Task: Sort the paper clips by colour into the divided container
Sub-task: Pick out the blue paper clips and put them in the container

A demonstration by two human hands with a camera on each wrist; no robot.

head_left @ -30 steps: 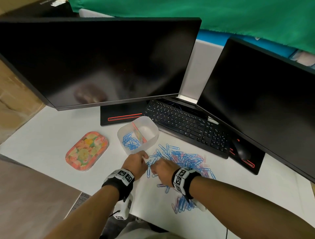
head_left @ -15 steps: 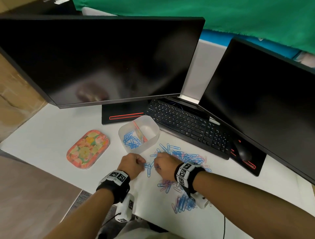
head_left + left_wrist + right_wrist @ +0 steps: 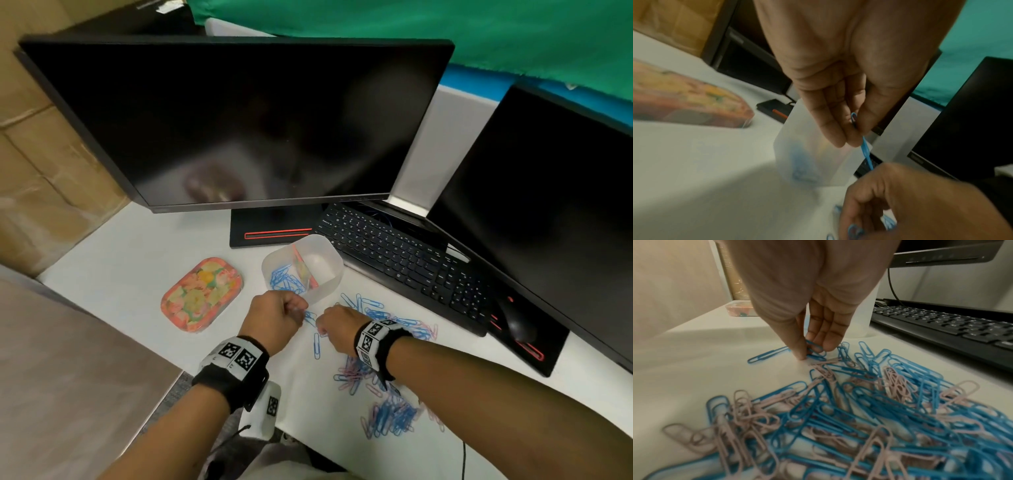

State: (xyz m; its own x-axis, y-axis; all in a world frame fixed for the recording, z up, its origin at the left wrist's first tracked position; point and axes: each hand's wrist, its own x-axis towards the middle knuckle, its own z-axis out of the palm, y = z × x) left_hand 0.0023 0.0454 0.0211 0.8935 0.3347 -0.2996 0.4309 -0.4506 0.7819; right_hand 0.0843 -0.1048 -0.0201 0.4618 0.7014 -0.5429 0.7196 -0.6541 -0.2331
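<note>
Two dark monitors, one (image 3: 239,123) beyond the left hand and one (image 3: 548,212) beyond the right, stand at the back of a white desk (image 3: 113,260). A black keyboard (image 3: 404,250) lies past the right hand, with a black mouse (image 3: 517,323) further out to that hand's right. To the left of the left hand lies a floral-printed lid (image 3: 202,294).

Just ahead of the left hand sits the translucent divided container (image 3: 329,274); its left compartment holds blue clips, and the right compartment looks bare. A loose heap of blue and pink paper clips (image 3: 859,410) spreads under and behind the right wrist, trailing back toward the person.

The left hand (image 3: 277,318) is raised just off the desk, close to the container's near wall, its fingers (image 3: 830,126) curled with the thumb, pinching a blue paper clip (image 3: 865,149) that hangs below them. The right hand (image 3: 337,325), just beside the left, reaches down to the heap's near edge; thumb and fingers (image 3: 828,335) close on a couple of blue clips (image 3: 815,350) at the desk surface.
</note>
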